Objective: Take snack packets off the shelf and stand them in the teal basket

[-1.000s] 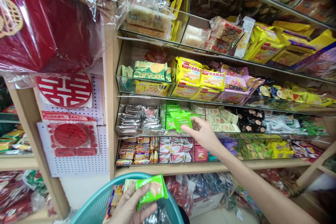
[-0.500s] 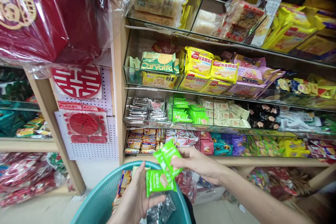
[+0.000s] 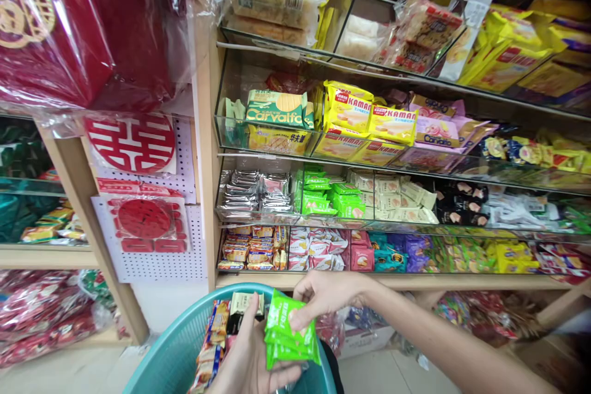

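Observation:
My left hand (image 3: 252, 360) grips a small stack of bright green snack packets (image 3: 289, 335) above a teal plastic basket (image 3: 173, 354). My right hand (image 3: 323, 295) pinches the top of the same green stack from the right, pressing a packet onto it. Inside the basket lie orange and pale wrapped snacks (image 3: 217, 332). More green packets (image 3: 330, 198) sit in the glass shelf bin straight ahead, above both hands.
Glass-fronted shelves (image 3: 369, 163) hold yellow wafer packs (image 3: 364, 120), silver packets (image 3: 252, 194) and mixed sweets. A red paper decoration (image 3: 132, 143) hangs on a white pegboard at left. Red wrapped boxes (image 3: 69, 24) fill the upper left.
My right hand took a green packet from the shelf bin, brought it down and laid it onto the packet in my left hand. The view tilted slightly downward.

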Motion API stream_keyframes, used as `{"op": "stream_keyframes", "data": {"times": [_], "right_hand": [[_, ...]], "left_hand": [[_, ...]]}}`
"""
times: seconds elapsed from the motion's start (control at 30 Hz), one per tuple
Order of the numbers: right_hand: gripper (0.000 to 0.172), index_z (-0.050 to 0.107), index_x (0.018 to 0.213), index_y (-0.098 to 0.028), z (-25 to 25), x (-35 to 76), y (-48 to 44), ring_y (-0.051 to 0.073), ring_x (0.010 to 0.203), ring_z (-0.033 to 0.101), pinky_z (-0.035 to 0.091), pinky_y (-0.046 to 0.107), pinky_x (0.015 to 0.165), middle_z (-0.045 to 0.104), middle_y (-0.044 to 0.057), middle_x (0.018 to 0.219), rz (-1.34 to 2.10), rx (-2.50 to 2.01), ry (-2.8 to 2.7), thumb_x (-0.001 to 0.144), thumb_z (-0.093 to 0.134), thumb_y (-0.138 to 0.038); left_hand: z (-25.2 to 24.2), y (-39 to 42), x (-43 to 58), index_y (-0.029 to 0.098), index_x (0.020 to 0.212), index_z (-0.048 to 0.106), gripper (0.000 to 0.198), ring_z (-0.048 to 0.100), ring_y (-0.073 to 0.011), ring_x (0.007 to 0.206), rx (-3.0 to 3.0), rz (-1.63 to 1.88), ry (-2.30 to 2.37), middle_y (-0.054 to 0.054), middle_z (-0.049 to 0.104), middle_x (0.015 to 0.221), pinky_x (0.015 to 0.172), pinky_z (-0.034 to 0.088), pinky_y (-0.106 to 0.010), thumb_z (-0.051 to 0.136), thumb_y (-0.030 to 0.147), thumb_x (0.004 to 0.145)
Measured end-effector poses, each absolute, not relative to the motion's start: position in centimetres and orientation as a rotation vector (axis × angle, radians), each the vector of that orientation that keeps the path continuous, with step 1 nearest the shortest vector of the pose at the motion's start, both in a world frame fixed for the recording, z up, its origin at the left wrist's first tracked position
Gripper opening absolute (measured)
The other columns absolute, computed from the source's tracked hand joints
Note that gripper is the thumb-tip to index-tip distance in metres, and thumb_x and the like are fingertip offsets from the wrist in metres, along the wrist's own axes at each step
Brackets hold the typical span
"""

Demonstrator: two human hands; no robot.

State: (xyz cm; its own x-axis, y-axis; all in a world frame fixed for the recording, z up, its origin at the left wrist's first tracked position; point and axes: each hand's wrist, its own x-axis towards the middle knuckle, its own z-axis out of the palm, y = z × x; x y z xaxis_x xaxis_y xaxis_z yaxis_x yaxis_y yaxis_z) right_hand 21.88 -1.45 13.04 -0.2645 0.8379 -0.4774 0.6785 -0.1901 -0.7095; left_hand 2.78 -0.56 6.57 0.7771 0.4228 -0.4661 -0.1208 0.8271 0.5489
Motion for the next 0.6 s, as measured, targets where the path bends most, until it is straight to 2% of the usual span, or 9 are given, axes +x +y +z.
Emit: {"op": "stream_keyframes", "data": {"times": [0.1, 0.3, 0.47, 0.53, 0.6], "right_hand": [[0.048, 0.06, 0.065, -0.017, 12.1, 21.9, -1.0, 0.006, 0.054, 0.038, 0.024, 0.021, 0.047, 0.051, -0.007, 0.059, 1.469, -1.748, -1.913, 0.052, 0.076, -0.06], [0.059, 0.058, 0.079, -0.019, 10.8, 21.7, -0.4, 0.008, 0.06, 0.047, 0.033, 0.019, 0.051, 0.057, -0.008, 0.069, 1.55, -1.748, -1.793, 0.036, 0.087, -0.046], [0.05, 0.061, 0.078, -0.019, 11.6, 21.1, -0.6, 0.008, 0.061, 0.046, 0.034, 0.02, 0.052, 0.056, -0.008, 0.069, 1.434, -1.834, -1.912, 0.043, 0.085, -0.046], [0.048, 0.063, 0.082, -0.019, 12.7, 21.2, -0.7, 0.01, 0.062, 0.049, 0.037, 0.021, 0.054, 0.058, -0.006, 0.071, 1.356, -1.844, -1.982, 0.048, 0.083, -0.046], [0.044, 0.064, 0.088, -0.019, 14.7, 21.7, -0.7, 0.012, 0.069, 0.054, 0.041, 0.024, 0.06, 0.062, -0.002, 0.079, 1.091, -1.797, -2.046, 0.057, 0.08, -0.046]], "left_hand": [[6.1, -0.6, 2.9, 0.014, 0.121, 0.054, 0.07, 0.071, -0.0241, 0.083, 0.526, 0.303, 0.636, -0.015, 0.073, 0.101, 0.063, 0.055, -0.027, 0.058, 0.064, 0.073], [4.2, -0.3, 3.3, 0.009, 0.106, 0.062, 0.057, 0.069, -0.0185, 0.071, 0.52, 0.287, 0.659, -0.013, 0.074, 0.09, 0.063, 0.055, -0.025, 0.063, 0.056, 0.074], [3.3, -0.3, 3.7, 0.012, 0.1, 0.06, 0.046, 0.069, -0.0192, 0.064, 0.499, 0.381, 0.741, -0.011, 0.075, 0.087, 0.066, 0.057, -0.03, 0.072, 0.044, 0.071], [2.9, -0.3, 3.8, 0.013, 0.1, 0.059, 0.046, 0.071, -0.0222, 0.069, 0.488, 0.42, 0.76, -0.012, 0.075, 0.089, 0.067, 0.058, -0.031, 0.076, 0.04, 0.067], [2.2, -0.2, 3.9, 0.012, 0.103, 0.058, 0.051, 0.072, -0.0261, 0.079, 0.469, 0.465, 0.767, -0.013, 0.074, 0.092, 0.072, 0.058, -0.034, 0.079, 0.036, 0.064]]}}
